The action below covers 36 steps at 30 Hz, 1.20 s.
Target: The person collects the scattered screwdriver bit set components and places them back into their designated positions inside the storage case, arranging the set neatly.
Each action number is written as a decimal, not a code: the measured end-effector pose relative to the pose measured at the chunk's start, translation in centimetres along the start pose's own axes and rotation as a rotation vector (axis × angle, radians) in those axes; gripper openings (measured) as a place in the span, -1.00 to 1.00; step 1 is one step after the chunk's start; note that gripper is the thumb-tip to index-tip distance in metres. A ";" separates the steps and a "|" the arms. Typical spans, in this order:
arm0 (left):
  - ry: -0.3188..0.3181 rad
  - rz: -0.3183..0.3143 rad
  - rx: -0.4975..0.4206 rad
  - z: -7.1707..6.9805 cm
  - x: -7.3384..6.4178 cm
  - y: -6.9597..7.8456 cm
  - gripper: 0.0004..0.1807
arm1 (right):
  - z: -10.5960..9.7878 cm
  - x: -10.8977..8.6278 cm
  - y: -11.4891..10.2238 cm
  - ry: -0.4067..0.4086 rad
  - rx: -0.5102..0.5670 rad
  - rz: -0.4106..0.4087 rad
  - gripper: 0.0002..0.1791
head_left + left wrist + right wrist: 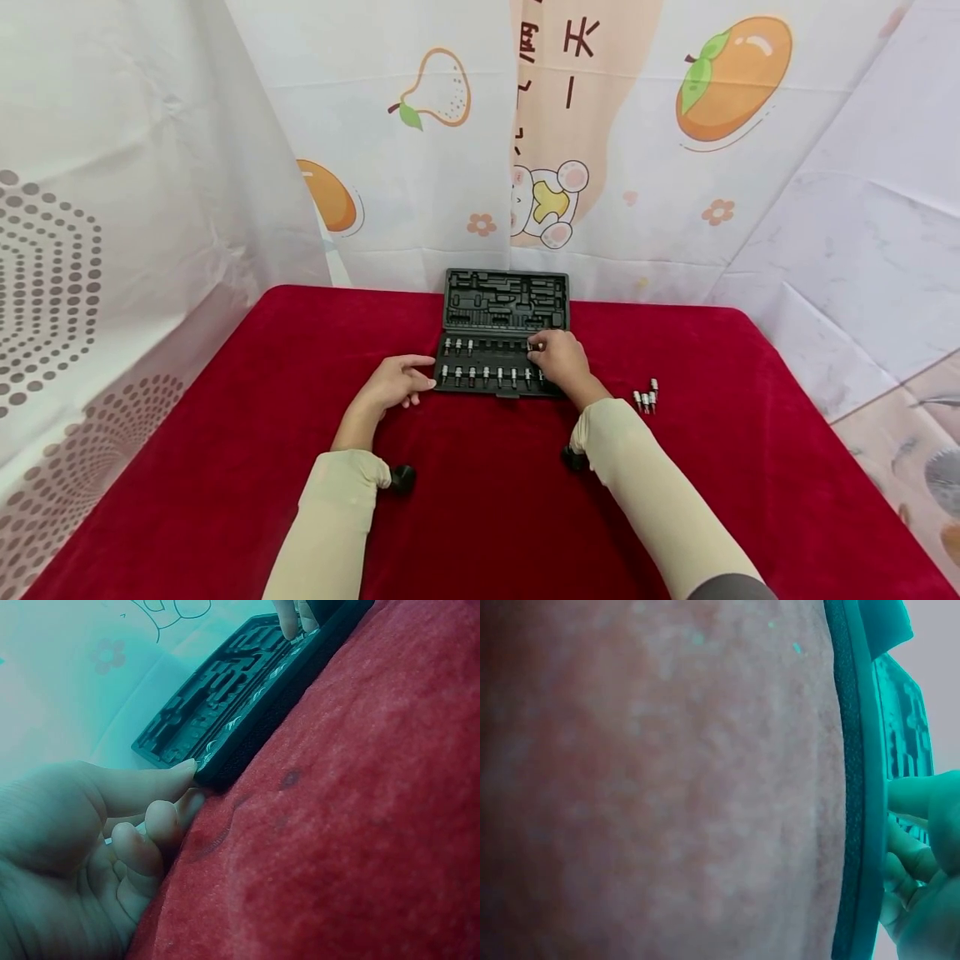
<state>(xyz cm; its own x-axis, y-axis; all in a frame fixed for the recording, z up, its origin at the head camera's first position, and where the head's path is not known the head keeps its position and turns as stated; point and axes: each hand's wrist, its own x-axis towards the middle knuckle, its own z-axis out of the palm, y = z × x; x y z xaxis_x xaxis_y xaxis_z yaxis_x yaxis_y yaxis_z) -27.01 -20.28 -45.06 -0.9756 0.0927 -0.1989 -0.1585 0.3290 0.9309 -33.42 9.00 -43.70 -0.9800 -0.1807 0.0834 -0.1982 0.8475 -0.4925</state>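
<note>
A black socket case (491, 360) lies unfolded on the table, with silver bit sockets standing in its two rows. My left hand (393, 383) is at the case's left edge, its straight thumb touching the near corner; in the left wrist view the other fingers of the left hand (112, 840) are loosely bent beside it. At the right end of the upper row, my right hand (558, 357) pinches a bit socket (531, 345) between thumb and fingertips. The right wrist view shows the right hand (930, 855) over the case, its fingertips partly hidden behind the case's rim.
Several loose bit sockets (645, 402) lie on the red cloth (480, 500) right of the case. The moulded lid (506, 302) leans up at the back. Behind the table hangs a printed curtain (420, 183).
</note>
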 end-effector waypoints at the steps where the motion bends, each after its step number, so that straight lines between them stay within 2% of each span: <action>1: 0.000 -0.001 -0.002 0.0 0.0 0.0 -0.47 | 0.0 0.0 0.0 -0.002 -0.012 -0.001 -0.68; 11: -0.002 0.000 -0.008 -0.2 0.0 -0.1 -0.47 | -0.5 0.0 -0.1 -0.051 -0.017 -0.012 -0.66; 23: -0.001 0.027 0.015 -0.3 -0.4 0.2 -0.47 | -0.6 -0.3 -1.7 -0.035 -0.178 -0.017 -0.67; 27: -0.002 0.027 0.015 -0.2 -0.3 0.1 -0.47 | -0.7 -0.3 -1.5 -0.045 -0.154 -0.019 -0.66; 36: -0.001 0.020 0.010 0.0 0.0 -0.1 -0.48 | -0.7 -0.3 -1.1 -0.091 -0.076 0.037 -0.66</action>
<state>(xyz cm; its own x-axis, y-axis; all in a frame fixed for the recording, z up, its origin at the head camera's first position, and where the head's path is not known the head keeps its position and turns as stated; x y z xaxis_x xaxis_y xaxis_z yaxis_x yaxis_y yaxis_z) -26.96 -20.31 -45.14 -0.9784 0.1003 -0.1806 -0.1375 0.3362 0.9317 -32.91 8.50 -42.57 -0.9815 -0.1907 -0.0145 -0.1664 0.8892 -0.4261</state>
